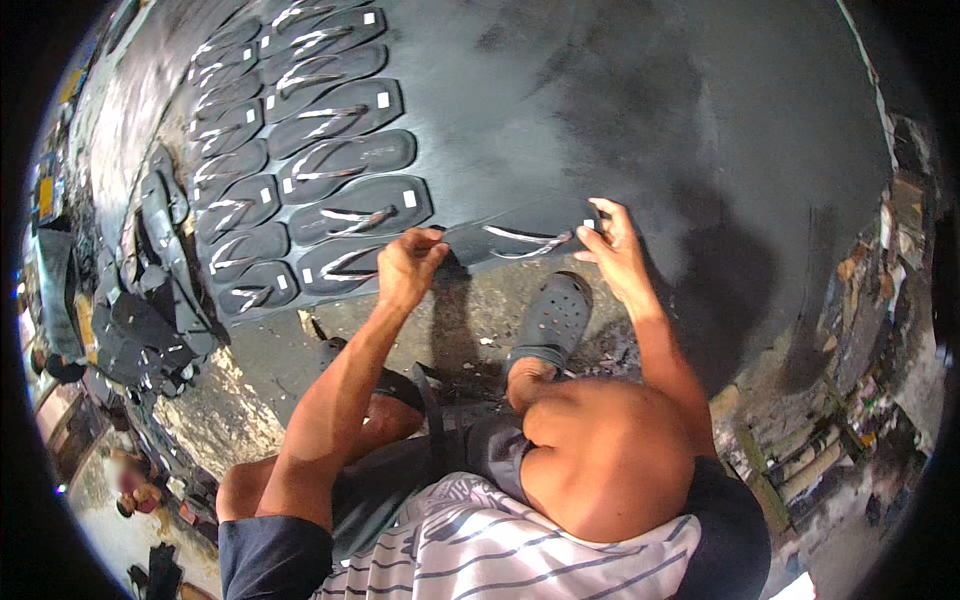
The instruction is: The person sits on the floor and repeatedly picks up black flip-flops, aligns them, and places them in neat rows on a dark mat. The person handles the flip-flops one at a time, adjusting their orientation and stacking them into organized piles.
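A black flip-flop (520, 238) with shiny silvery straps lies at the near edge of the dark work surface, its toe toward the right. My right hand (622, 256) is at that toe, thumb on the near side beside a small white label and forefinger round the far side. At the heel end is my left hand (404, 268), its fingers curled and thumb pressed toward them; whatever is between the fingertips is too small to make out. Just left of it lies another flip-flop (335, 270), partly covered by the hand.
Rows of similar flip-flops (340, 155) cover the surface's left part. Loose dark sole pieces (150, 320) are piled at the left. My foot in a grey clog (557, 318) stands below the near edge. Wooden slats (800, 460) and debris lie at the right.
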Tool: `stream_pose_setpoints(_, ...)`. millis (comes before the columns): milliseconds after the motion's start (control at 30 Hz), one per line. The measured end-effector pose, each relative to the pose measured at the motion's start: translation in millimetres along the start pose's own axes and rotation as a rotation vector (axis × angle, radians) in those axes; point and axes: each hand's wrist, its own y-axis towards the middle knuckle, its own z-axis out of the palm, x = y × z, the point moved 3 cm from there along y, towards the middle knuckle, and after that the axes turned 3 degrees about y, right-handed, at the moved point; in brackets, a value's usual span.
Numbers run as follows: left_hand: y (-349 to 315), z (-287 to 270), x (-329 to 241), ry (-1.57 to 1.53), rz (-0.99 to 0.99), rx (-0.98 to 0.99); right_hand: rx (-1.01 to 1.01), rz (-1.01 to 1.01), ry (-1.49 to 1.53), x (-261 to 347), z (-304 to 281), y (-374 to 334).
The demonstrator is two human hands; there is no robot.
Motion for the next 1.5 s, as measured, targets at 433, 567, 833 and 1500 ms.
stream_pose_setpoints(433,12,11,-7,0.179,0.196,-0.022,-0.194,-0.385,-0.733,15,-4,11)
stream_pose_setpoints(567,-5,26,-37,0.667,0.691,0.061,-0.128,-0.497,-1.063,56,3,10)
stream_pose_setpoints(833,12,32,-29,0.641,0.748,0.129,-0.016,-0.467,-0.987,19,9,1)
stream_pose_setpoints(1500,-154,-541,301,0.240,-0.575,-1.376,-0.052,-0.737,-1.029,112,35,46)
